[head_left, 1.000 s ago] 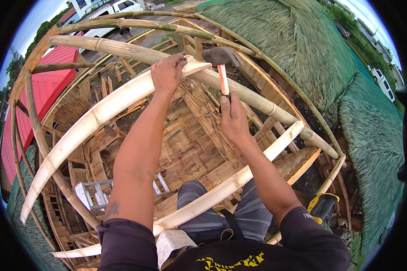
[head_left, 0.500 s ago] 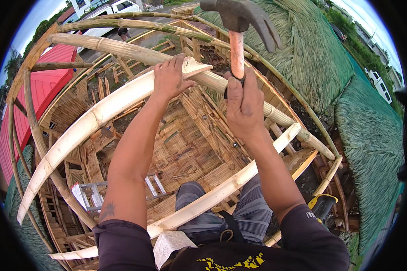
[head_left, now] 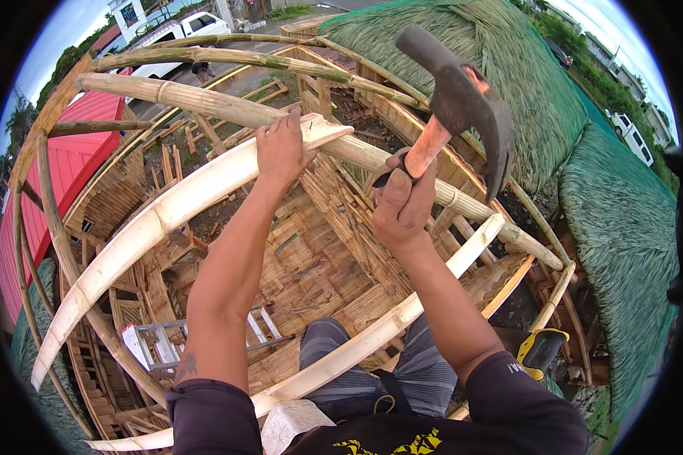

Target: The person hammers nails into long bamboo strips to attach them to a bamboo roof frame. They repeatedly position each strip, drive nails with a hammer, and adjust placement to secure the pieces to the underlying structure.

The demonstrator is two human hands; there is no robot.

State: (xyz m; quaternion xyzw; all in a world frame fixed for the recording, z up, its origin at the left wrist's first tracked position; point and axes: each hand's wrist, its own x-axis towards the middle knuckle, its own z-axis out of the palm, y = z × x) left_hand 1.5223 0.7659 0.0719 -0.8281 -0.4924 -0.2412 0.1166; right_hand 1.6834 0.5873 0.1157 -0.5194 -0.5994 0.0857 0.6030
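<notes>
Here's the right hand (head_left: 406, 205), closed firmly around a hammer (head_left: 459, 98), and from my remote seat I see the head raised, clear of the bamboo! Over to the left hand (head_left: 282, 152), wrapped over a pale split-bamboo strip (head_left: 159, 216) near its upper end, right where that strip lies across a thick round pole (head_left: 205, 98). Further out, a second split strip (head_left: 357, 341) spans above the knees, a stepladder (head_left: 159, 345) stands below on the left, and thatch (head_left: 463, 76) rises beyond.
</notes>
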